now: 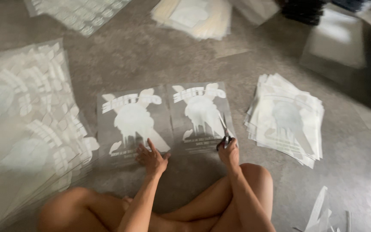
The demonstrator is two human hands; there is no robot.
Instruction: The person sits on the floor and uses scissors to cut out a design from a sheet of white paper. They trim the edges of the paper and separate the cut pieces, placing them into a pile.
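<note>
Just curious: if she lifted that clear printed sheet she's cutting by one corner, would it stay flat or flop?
Probably flop: the sheet looks thin and lies flat on the floor. Likely light and slippery too, since the stack beside it has slid askew.

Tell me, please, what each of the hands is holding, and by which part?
The right hand grips small metal scissors by the dark handles, blades pointing away. The left hand holds nothing; it lies flat on the transparent film sheet printed with white figures.
</note>
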